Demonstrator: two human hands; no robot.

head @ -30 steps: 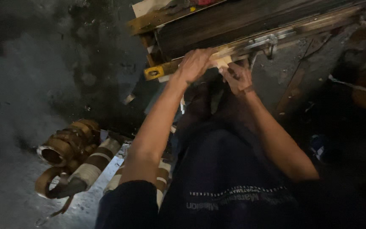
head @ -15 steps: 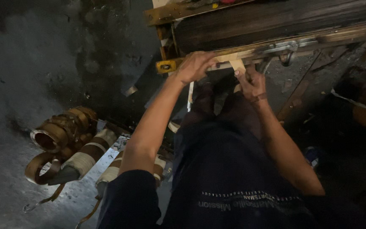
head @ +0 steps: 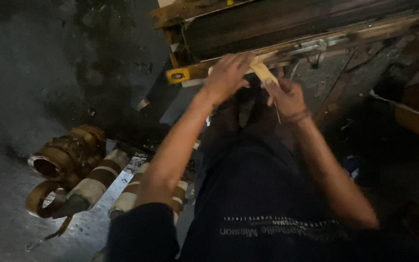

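Both my arms reach forward to the lower edge of a long dark wooden frame (head: 297, 22) with a metal strip along it. My left hand (head: 226, 76) is closed over the frame's lower bar, next to a yellow end piece (head: 178, 75). My right hand (head: 287, 97) pinches a thin pale wooden strip (head: 264, 73) that slants up to the bar between the two hands. Below my arms I see my dark shirt and lap (head: 258, 204).
On the grey floor at lower left lie several brown and cream wrapped coil bundles (head: 69, 155). A dark stained wall (head: 64, 58) fills the left side. Wooden pieces and clutter (head: 413, 111) sit in shadow at the right.
The view has shifted so the frame and hands sit slightly lower and to the right. Both hands stay at the bar, and the right hand has dropped a little with the pale strip.
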